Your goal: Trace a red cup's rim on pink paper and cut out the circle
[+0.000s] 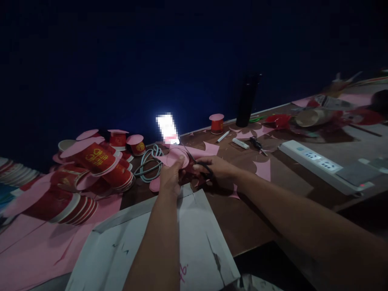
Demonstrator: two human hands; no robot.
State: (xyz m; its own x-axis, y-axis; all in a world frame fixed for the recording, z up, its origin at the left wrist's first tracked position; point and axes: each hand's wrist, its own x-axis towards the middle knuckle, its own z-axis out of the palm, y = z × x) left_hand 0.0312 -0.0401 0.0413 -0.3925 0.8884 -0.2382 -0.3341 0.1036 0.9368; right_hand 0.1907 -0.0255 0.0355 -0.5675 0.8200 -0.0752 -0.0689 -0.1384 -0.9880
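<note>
My left hand (172,173) pinches a piece of pink paper (176,157) that has a round outline on it. In my right hand (216,169) is a pair of scissors (207,173), its fingers wrapped round the dark handles. The blades reach up and left, against the pink paper. Just behind the paper, a bright phone screen (167,127) glows, blurred out. A coiled pale cable (148,162) lies left of my left hand, and a small pink paper piece (154,184) rests close by. Below my forearms is a white cardboard sheet (194,226).
Red paper cups with pink discs (93,157) crowd the left side; one more cup (217,124) stands at the back. A black bottle (247,101), a marker (240,143), second scissors (257,144) and pink scraps (262,169) lie beyond my right hand. A power strip (315,161) sits right.
</note>
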